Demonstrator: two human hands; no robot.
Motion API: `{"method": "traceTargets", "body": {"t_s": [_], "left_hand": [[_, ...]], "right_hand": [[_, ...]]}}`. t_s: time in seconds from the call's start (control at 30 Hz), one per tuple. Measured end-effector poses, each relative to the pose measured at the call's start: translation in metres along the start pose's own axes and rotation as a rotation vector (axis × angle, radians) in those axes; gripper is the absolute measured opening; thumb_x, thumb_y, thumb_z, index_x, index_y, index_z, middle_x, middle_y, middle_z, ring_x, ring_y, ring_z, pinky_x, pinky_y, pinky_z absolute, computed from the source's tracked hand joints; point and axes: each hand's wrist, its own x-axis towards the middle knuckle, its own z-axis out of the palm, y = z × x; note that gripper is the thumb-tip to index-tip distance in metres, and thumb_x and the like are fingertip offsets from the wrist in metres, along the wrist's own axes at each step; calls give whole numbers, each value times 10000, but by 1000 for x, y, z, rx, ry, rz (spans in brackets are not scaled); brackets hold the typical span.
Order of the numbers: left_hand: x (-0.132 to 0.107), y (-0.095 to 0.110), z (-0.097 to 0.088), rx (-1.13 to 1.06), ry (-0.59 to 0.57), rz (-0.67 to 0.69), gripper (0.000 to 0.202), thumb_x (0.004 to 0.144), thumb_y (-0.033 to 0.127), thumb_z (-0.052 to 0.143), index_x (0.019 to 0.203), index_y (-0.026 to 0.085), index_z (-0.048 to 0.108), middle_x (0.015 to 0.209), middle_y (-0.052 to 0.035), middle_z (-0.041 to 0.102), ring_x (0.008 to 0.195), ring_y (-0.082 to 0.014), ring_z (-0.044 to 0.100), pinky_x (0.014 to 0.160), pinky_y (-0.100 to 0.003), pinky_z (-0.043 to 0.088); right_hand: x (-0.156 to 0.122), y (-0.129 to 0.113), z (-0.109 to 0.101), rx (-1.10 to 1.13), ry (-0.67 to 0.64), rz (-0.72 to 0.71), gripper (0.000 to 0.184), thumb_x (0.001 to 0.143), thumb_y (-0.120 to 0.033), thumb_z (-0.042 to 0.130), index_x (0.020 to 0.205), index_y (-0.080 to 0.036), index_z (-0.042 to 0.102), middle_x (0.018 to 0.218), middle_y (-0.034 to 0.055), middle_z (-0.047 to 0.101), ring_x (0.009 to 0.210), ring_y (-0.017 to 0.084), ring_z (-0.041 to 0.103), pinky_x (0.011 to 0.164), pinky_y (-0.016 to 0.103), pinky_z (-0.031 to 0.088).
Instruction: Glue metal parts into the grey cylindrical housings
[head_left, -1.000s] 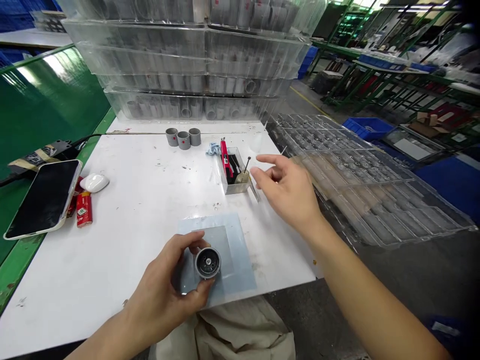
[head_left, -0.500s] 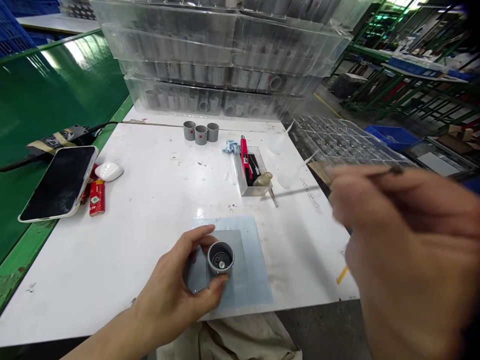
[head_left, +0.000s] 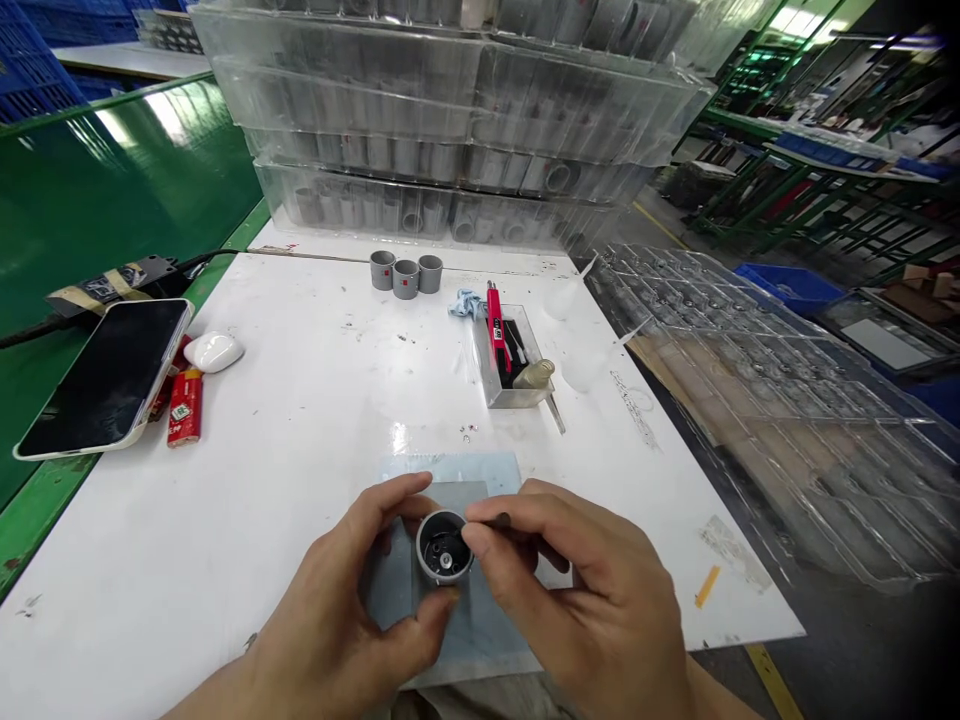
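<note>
Your left hand (head_left: 352, 595) pinches an upright gray cup (head_left: 444, 546) over the light-blue sheet (head_left: 499, 467); your right pinches a slim dark stick (head_left: 501, 521) at its mouth. You're apparently working inside it, which calls for steadiness.

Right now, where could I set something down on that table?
The widest patch of white tabletop, nearly bare, lies between the red things at left, gray cups behind, clear box at right and left hand in front. A smaller one sits beyond the right hand, between box and scribble. Crowded: the blue sheet, where both hands are at the held cup.
</note>
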Motion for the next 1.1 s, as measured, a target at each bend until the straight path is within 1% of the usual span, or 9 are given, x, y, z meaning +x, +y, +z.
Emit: {"method": "traceTargets", "body": {"t_s": [0.27,0.4,0.5,0.57,0.67,0.73,0.93,1.0,1.1], "left_hand": [[1,5,0,37,-17,84,733,875,131,667,1459,476,390,1220,73,691,1118,-116,692,998,-196,559],[0,6,1,147,14,149,710,866,143,651,1452,449,393,1176,81,725,1046,-86,730,952,-132,571],[-2,5,-1,219,11,183,700,870,162,644,1464,433,393,1199,69,740,1068,-102,744,966,-141,585],[-3,3,-1,248,3,183,694,877,172,642,1471,429,392,1216,64,741,1079,-108,746,972,-150,592],[-4,2,-2,285,4,167,704,871,176,652,1478,427,396,1237,58,735,1096,-112,740,988,-162,595],[-5,1,-2,298,5,183,716,865,177,652,1485,426,393,1234,54,736,1081,-114,745,980,-170,603],[-6,-2,-1,283,6,244,744,840,150,655,1492,400,399,1223,55,742,1075,-99,743,969,-143,587],[-6,-1,-1,263,-21,280,753,850,135,647,1510,387,386,1243,50,735,1102,-93,730,996,-140,565],[-5,0,-2,239,-68,342,772,872,109,635,1543,369,359,1303,29,713,1184,-104,694,1061,-172,534]], "right_hand": [[-1,-11,-7,-57,72,-24,200,953,-64,684,1012,-221,794,820,-40,687,638,180,635,600,268,533],[5,-11,-33,-116,311,-20,220,959,-101,766,1039,-296,829,920,-40,732,672,213,670,571,287,549],[28,4,-55,-251,523,-124,92,955,-187,818,925,-274,812,908,-18,735,737,254,681,648,330,542],[47,18,-67,-329,575,-210,111,946,-226,807,845,-255,771,865,5,724,746,282,672,656,362,517],[69,34,-74,-439,563,-267,110,960,-258,784,856,-244,750,793,6,690,649,265,628,568,354,461],[76,41,-74,-489,511,-240,99,975,-282,755,888,-234,751,770,-3,673,593,241,591,532,344,428],[82,57,-70,-582,132,-21,167,966,-291,690,852,-207,779,637,-36,615,528,216,574,542,332,397],[82,52,-73,-557,184,-61,135,962,-275,716,870,-206,787,674,-24,636,552,223,580,545,327,406],[72,26,-79,-525,413,-183,62,991,-253,781,942,-215,788,801,8,660,660,246,599,567,327,423]]}}
